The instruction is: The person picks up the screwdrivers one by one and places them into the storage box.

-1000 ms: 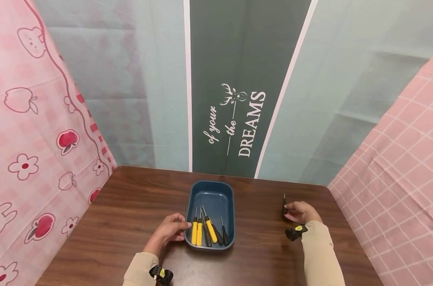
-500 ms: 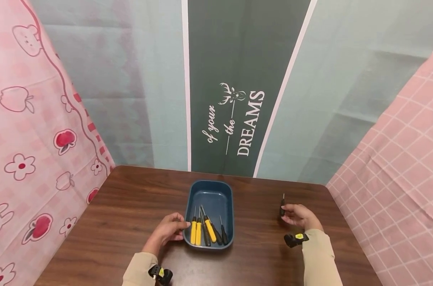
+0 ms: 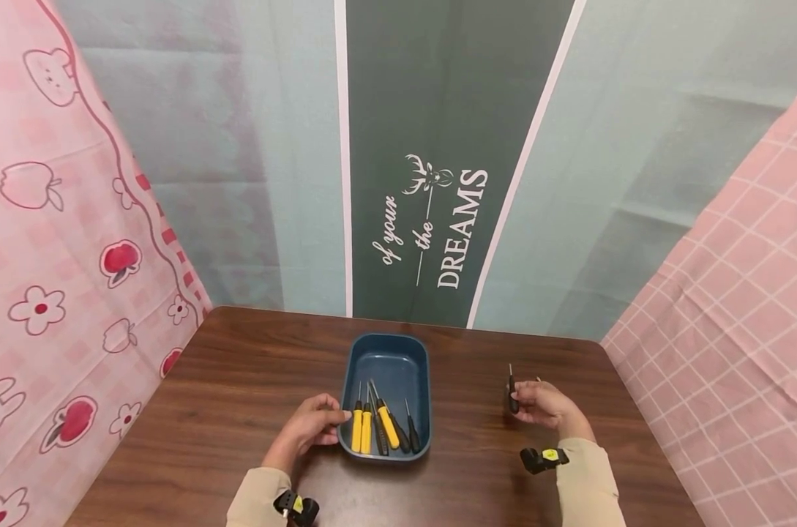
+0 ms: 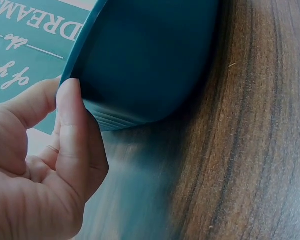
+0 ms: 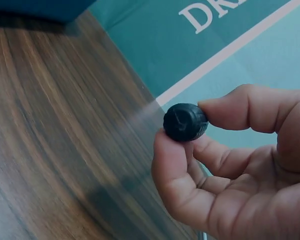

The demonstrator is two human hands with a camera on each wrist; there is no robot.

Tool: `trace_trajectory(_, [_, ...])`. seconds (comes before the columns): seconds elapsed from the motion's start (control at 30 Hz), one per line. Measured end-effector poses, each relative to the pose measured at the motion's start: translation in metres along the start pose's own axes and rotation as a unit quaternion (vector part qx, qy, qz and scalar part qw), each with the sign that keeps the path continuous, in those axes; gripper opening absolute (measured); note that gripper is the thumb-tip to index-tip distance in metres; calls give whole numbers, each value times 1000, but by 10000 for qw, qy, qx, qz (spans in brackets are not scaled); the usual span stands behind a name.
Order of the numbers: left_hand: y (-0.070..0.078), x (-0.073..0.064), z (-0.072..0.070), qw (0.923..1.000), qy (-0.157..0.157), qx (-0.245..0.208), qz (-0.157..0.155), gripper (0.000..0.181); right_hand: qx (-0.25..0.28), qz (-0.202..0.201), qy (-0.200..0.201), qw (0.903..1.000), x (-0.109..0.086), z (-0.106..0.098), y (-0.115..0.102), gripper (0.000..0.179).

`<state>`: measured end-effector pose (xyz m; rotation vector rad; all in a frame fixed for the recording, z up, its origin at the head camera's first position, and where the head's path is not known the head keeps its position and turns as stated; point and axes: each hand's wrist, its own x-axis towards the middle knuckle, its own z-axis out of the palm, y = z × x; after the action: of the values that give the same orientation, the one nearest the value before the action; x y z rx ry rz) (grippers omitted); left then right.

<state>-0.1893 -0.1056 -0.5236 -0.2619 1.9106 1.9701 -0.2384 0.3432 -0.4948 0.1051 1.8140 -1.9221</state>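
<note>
My right hand [image 3: 546,404] pinches a black-handled screwdriver [image 3: 513,395] between thumb and fingers, its thin metal shaft pointing up and away. From the right wrist camera, the round butt of the handle [image 5: 185,122] faces me and hides the shaft. A dark blue rectangular tray [image 3: 398,344] rests on the table to the left. My left hand [image 3: 314,421] grips its left rim near the front corner, thumb and fingers either side of the wall [image 4: 140,55]. Inside the tray lie several screwdrivers: yellow-handled ones [image 3: 367,430] at the left and middle, black-handled ones [image 3: 413,433] to the right.
The brown wood-grain table [image 3: 240,373] runs back to a green and pale blue cloth with white lettering [image 3: 464,227]. Pink patterned cloths hang at both sides. Just behind the right hand a small thin tip [image 3: 539,379] shows.
My right hand has moved left and a little nearer to me, carrying the black screwdriver. My left hand keeps its grip on the tray, which has stayed in place.
</note>
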Motion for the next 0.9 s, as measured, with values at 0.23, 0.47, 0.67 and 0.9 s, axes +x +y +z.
trace_trajectory(0.23, [-2, 0, 0, 10000, -63, -56, 30, 22, -233, -83, -101, 9996, -4, 14, 1, 13])
trace_trajectory(0.47, [-3, 2, 0, 9998, -116, -147, 85, 21, -136, -112, -275, 9995, -5, 23, 1, 11])
trace_trajectory(0.67, [-2, 1, 1, 9998, -151, -133, 97, 21, 97, -135, -187, 9997, -6, 31, 0, 12])
trace_trajectory(0.9, [1, 0, 1, 9998, -147, -101, 107, 21, 181, -176, -108, 9996, -8, 43, 4, 8])
